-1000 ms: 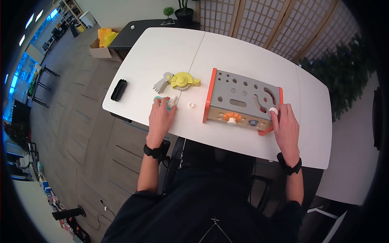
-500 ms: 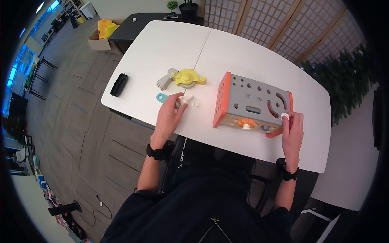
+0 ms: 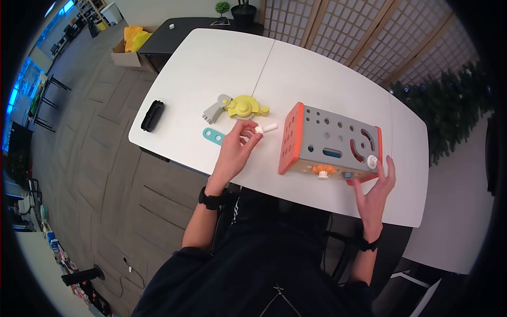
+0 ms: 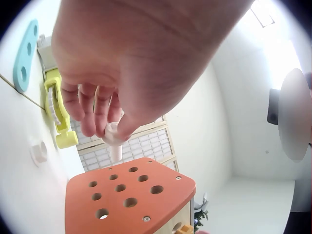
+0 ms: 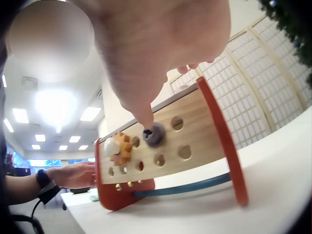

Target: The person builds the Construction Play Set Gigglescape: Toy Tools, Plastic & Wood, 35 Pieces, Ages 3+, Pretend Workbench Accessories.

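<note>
Bright ceiling glare whitens both wrist views; the head view's edges curve darkly.

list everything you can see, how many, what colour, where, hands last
toy bench: 1, grey, orange-red and wood, table right
gear: 1, orange, bench front
knob: 1, white, on gear
nut: 1, grey-blue, bench front
bolt head: 1, white, bench top
bolt: 1, white, left hand
loose nut: 1, white, table
strip: 1, teal, table
saw-like toy: 1, yellow and grey, table
case: 1, black, table left
table: 1, white, centre
carton: 1, brown, floor
screen: 1, wood and white, behind
tree: 1, green, right
background clutter: too small to count
left hand: 1, pinching bolt
right hand: 1, bench corner
</note>
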Tool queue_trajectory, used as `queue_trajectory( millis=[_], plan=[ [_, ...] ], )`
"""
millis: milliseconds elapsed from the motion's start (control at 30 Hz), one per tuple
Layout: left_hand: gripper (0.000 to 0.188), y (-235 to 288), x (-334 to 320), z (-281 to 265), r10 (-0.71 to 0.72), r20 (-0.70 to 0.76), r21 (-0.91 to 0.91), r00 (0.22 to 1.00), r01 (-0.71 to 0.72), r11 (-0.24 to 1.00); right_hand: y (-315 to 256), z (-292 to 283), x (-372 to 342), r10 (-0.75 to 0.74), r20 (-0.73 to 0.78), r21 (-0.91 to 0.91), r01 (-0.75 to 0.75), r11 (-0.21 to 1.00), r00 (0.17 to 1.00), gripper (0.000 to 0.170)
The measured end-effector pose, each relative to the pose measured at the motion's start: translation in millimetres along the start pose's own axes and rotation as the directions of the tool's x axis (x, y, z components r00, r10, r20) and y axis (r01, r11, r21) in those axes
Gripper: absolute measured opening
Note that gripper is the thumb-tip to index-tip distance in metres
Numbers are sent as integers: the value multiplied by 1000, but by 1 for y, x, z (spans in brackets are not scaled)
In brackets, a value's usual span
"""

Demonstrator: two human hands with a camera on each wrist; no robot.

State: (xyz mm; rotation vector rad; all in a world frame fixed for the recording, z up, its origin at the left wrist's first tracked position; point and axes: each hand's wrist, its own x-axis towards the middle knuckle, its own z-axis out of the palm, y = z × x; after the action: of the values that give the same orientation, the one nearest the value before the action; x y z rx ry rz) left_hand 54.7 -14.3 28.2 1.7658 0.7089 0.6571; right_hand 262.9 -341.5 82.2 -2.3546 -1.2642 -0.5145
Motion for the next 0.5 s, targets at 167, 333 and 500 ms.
queue_trajectory(
  millis=[167,333,500],
  plan=[
    [27,-14,-7,-12,84,-141,287,986,-41,957,-9,9,-3,-158,149,-106,175,979,976,101],
    [21,-25,-15,-31,49,-248,529,968,93,843,-4,22,0,-145,160,-92,161,983,976,104],
    [22,-31,-14,-33,86,-182,624,980,47,780,-4,30,-4,-132,144,-152,154,976,981,106]
  ],
)
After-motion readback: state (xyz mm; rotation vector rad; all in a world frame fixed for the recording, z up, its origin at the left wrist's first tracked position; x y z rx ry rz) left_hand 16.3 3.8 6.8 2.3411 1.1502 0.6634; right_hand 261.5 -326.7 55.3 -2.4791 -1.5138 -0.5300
